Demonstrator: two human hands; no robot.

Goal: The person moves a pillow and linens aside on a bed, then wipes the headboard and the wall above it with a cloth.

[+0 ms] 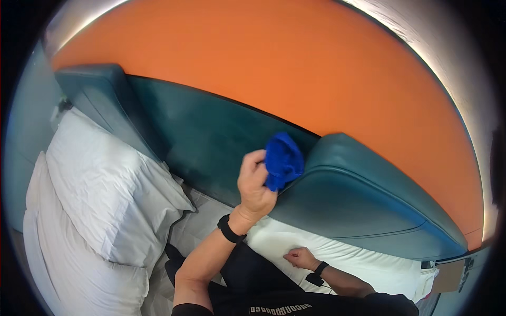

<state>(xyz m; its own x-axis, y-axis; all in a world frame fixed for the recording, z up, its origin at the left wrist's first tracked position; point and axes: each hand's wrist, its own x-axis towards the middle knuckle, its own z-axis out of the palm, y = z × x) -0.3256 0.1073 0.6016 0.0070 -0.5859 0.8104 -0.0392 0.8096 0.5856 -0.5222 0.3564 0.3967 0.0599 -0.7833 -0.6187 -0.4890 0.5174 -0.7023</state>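
My left hand (257, 191) grips a bunched blue cloth (285, 160), raised in front of the dark green wall panel (205, 130). The cloth is close to the near corner of the teal padded headboard (355, 193) on the right; whether it touches the headboard or the panel I cannot tell. Lower down, my right hand (302, 258) is curled into a loose fist over the white bedding (336, 252) of the right bed. I see nothing held in it. A black band circles each wrist.
To the left, white pillows (91, 189) are piled before a second teal headboard (99, 102). Light floor tiles (197, 229) show between the two beds. A large orange wall panel (276, 59) with a lit edge rises above. A brown board-like item (448, 275) is at far right.
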